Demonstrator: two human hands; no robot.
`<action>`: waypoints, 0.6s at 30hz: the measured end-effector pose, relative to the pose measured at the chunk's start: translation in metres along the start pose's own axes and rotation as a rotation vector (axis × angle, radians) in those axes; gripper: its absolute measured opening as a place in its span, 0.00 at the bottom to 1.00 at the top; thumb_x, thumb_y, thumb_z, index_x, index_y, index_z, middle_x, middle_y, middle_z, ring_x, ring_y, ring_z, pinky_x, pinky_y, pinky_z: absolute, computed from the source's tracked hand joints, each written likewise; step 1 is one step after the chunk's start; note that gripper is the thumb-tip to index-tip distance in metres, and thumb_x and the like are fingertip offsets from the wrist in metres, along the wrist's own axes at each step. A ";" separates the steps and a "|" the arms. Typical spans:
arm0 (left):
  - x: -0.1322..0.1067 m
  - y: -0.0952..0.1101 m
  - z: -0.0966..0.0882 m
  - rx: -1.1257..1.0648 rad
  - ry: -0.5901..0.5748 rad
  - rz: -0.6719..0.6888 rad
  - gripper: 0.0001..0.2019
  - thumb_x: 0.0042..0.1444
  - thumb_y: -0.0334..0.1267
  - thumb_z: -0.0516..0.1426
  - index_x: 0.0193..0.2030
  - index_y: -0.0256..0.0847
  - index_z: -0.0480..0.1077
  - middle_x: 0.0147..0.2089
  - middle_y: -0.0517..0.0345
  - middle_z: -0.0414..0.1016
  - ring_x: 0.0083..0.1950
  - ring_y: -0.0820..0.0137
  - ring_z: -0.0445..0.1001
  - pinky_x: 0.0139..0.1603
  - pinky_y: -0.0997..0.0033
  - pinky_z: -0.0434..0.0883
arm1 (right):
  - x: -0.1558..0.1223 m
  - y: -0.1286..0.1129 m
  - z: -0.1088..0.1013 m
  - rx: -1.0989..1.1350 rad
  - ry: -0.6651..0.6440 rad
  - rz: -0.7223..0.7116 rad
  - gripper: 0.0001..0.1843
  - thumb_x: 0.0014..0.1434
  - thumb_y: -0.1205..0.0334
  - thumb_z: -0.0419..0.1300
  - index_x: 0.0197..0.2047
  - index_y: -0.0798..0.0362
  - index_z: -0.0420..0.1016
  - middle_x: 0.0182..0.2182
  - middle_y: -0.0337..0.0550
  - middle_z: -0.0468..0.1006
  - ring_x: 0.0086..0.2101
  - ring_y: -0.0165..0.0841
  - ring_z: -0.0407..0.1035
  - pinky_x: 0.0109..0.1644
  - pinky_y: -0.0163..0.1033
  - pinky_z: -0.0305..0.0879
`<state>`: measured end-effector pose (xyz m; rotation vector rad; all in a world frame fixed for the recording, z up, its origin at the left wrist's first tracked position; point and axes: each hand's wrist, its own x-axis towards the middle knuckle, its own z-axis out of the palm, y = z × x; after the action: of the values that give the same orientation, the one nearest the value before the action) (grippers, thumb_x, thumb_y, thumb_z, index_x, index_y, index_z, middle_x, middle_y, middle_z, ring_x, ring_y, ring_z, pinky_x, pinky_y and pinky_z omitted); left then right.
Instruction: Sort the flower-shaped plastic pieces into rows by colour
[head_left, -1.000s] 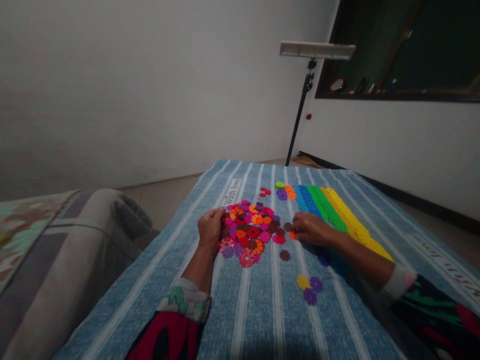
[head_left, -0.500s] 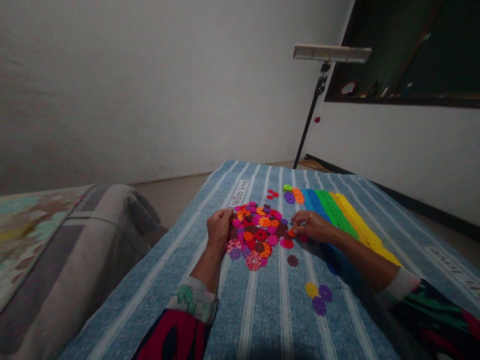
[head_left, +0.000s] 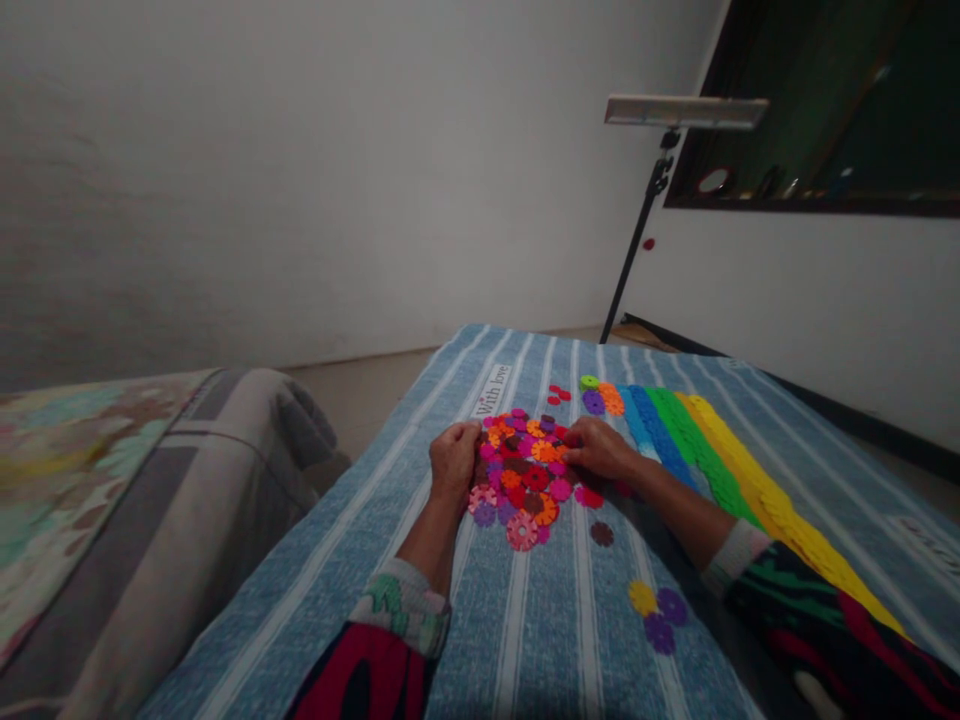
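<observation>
Seemingly to contain it, the left hand (head_left: 454, 460) and right hand (head_left: 601, 449) flank the disc pile (head_left: 534, 478), apart. Their grips I can't tell.

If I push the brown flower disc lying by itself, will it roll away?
Probably not: the brown disc lies flat on the striped cloth, so it would likely slide. It looks thin, so it's probably light to lift, though maybe fiddly to get under. Its notched edge might catch slightly on the fabric.
</observation>
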<state>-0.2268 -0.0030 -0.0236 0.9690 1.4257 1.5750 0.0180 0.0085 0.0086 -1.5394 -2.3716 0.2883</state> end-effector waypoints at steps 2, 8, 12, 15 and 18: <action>0.001 -0.001 0.000 0.000 -0.004 -0.002 0.17 0.42 0.50 0.61 0.29 0.36 0.76 0.24 0.60 0.74 0.27 0.71 0.69 0.29 0.73 0.64 | -0.001 0.000 0.001 -0.013 -0.011 -0.024 0.09 0.50 0.63 0.65 0.22 0.54 0.72 0.28 0.39 0.72 0.31 0.31 0.65 0.35 0.35 0.54; 0.003 -0.003 -0.001 0.024 -0.007 0.027 0.17 0.42 0.49 0.61 0.29 0.35 0.77 0.25 0.59 0.75 0.28 0.71 0.69 0.29 0.73 0.64 | 0.001 0.002 0.009 -0.029 0.031 -0.038 0.06 0.48 0.67 0.65 0.23 0.54 0.72 0.28 0.39 0.71 0.33 0.32 0.64 0.37 0.35 0.55; 0.002 -0.001 -0.001 0.013 -0.006 0.014 0.16 0.42 0.49 0.61 0.29 0.36 0.77 0.25 0.59 0.75 0.28 0.71 0.69 0.30 0.72 0.65 | 0.003 0.008 0.013 -0.005 0.077 -0.035 0.05 0.47 0.69 0.65 0.24 0.53 0.72 0.29 0.39 0.72 0.34 0.33 0.65 0.39 0.35 0.57; 0.003 -0.002 -0.001 0.021 -0.009 0.022 0.16 0.42 0.49 0.61 0.29 0.36 0.77 0.25 0.59 0.75 0.28 0.70 0.69 0.29 0.72 0.64 | 0.002 0.011 0.015 0.029 0.097 -0.046 0.05 0.47 0.70 0.66 0.25 0.53 0.73 0.30 0.39 0.73 0.35 0.33 0.66 0.40 0.35 0.59; 0.004 -0.002 -0.001 0.021 -0.010 0.004 0.16 0.42 0.50 0.61 0.29 0.36 0.76 0.25 0.59 0.74 0.27 0.70 0.69 0.29 0.72 0.64 | 0.000 0.012 0.015 0.065 0.116 -0.060 0.05 0.47 0.70 0.66 0.27 0.53 0.75 0.31 0.41 0.74 0.37 0.35 0.67 0.43 0.37 0.61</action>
<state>-0.2293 -0.0001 -0.0259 0.9918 1.4372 1.5591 0.0227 0.0135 -0.0088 -1.4136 -2.2911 0.2534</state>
